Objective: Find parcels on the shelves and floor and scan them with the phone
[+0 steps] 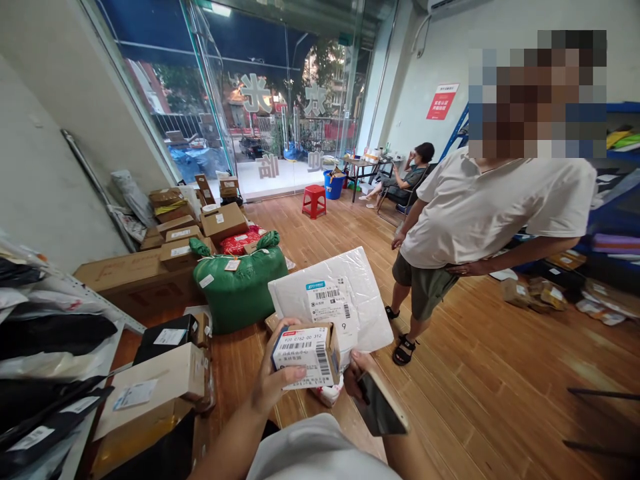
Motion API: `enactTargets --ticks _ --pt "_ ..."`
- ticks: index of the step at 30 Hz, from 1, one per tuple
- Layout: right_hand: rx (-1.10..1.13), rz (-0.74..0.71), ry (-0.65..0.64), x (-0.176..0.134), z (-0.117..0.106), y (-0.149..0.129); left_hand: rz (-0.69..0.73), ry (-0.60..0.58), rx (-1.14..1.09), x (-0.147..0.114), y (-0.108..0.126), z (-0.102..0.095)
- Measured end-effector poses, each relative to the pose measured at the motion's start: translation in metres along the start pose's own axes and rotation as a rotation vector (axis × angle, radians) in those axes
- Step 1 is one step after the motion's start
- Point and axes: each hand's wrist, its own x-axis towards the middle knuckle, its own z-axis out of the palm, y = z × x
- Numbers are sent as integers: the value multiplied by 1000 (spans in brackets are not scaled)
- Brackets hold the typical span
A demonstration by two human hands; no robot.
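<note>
The left hand (270, 379) is wrapped around a small cardboard box (304, 359) in front of a white mailer (371, 312), whose lower edge the right hand (361, 371) pinches while gripping a smartphone (383, 408)

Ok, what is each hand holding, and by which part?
Left hand: small labelled box, thumb on its label, fingers around its left side. Right hand: white mailer by its lower edge, plus a phone by its upper end.
</note>
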Motion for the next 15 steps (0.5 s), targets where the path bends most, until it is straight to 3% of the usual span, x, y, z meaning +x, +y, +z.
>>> enactTargets --ticks 15 --pt "-31 -22 -62 6 -6 -2 23 -60 24 8 -1 -2"
